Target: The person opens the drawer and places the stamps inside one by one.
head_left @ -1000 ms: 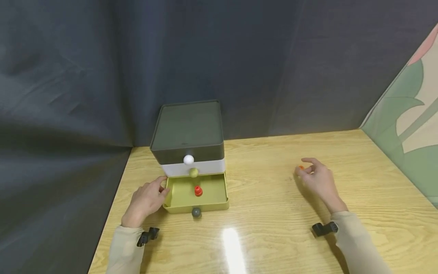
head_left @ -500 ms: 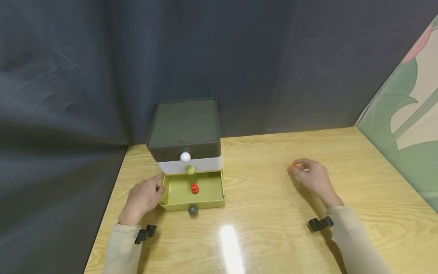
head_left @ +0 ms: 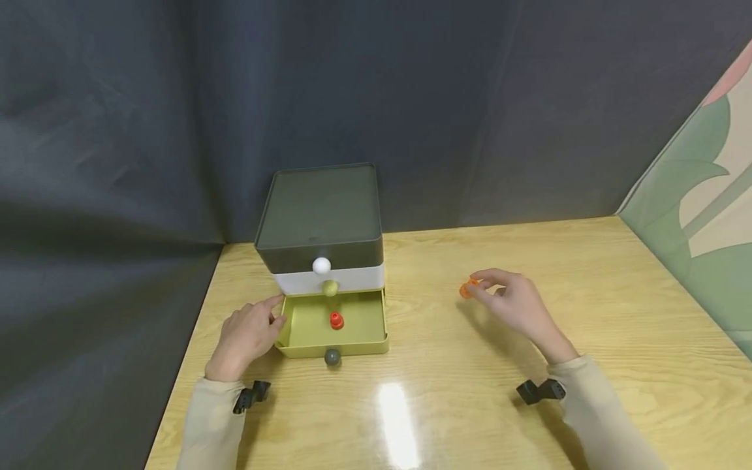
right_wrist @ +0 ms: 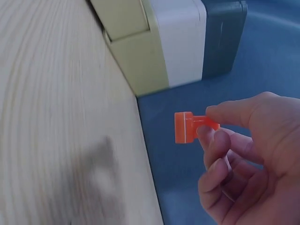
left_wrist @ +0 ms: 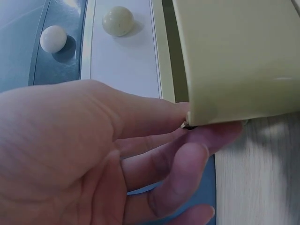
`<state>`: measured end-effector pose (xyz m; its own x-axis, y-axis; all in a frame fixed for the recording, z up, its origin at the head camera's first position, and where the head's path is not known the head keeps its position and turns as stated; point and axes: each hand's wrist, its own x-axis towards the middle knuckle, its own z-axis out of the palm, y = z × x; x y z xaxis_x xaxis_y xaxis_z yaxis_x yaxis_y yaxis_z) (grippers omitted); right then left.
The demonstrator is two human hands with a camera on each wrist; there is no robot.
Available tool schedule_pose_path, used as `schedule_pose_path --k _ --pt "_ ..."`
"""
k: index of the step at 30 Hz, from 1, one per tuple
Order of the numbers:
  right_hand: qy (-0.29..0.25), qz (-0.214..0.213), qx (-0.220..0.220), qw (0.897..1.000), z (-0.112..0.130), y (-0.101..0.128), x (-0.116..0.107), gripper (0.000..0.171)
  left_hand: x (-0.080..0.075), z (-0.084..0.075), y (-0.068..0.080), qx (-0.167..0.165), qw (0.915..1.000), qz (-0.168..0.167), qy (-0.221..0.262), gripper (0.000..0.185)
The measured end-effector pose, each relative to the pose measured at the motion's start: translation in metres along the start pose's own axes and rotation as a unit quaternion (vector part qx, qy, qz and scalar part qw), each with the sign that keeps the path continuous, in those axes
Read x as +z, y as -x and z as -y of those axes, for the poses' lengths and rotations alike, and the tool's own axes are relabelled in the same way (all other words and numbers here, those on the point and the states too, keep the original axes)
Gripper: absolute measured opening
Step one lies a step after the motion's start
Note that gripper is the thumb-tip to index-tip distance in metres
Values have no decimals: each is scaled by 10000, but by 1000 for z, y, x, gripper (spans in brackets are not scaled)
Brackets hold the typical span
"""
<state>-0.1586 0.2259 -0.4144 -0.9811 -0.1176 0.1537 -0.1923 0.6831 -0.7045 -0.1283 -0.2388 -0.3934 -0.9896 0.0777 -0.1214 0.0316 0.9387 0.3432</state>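
A small orange toy stamp [right_wrist: 183, 127] hangs above the table, pinched between the thumb and fingers of my right hand [head_left: 516, 307]. In the right wrist view its wide round end points away from the hand. My left hand [head_left: 245, 336] grips the left side wall of the pulled-out green drawer [head_left: 331, 350]; in the left wrist view the thumb and fingers meet at the drawer's corner [left_wrist: 190, 117]. Inside that drawer, near its middle, stands a red stamp [head_left: 337, 320] of similar shape. A dark ball knob [head_left: 332, 357] sits on the drawer's front.
Over the green drawer are stacked a white drawer unit [head_left: 358, 279] with a green knob and a dark grey one [head_left: 320, 205] with a white knob. A dark curtain [head_left: 411, 117] hangs behind the wooden table [head_left: 446, 391]. A patterned panel [head_left: 705, 222] borders the right.
My right hand has lifted the orange stamp off the table and carried it left towards the drawers. The left hand keeps its place at the drawer.
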Motion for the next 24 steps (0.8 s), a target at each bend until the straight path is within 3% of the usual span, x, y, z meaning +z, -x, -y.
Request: schedule_pose_path --k 13,24 --pt "-482 364 -260 9978 32 -3 21 26 -2 -1 -3 -27 10000 64 16 51" --pt "-570 466 -534 9959 55 -10 45 23 -2 2 -4 -61 9999 86 -24 52"
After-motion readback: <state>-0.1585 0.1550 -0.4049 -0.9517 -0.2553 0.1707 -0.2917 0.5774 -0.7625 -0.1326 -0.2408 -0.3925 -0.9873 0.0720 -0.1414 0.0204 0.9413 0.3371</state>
